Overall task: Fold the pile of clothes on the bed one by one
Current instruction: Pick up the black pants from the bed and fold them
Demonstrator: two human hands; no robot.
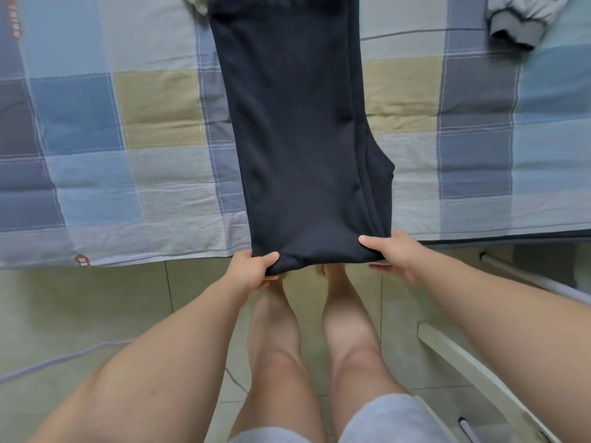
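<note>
A dark navy pair of trousers (297, 132) lies lengthwise on the checked bedsheet (112, 139), folded leg over leg, its near end hanging just past the bed's front edge. My left hand (252, 266) pinches the near left corner of that end, thumb on top. My right hand (390, 254) pinches the near right corner in the same way. The far end of the trousers runs out of view at the top.
A grey garment with a ribbed cuff (524, 24) lies at the back right of the bed, and a scrap of another garment (195, 1) shows at the top left. White frame parts (473, 375) stand on the tiled floor to my right. My bare legs stand below the bed edge.
</note>
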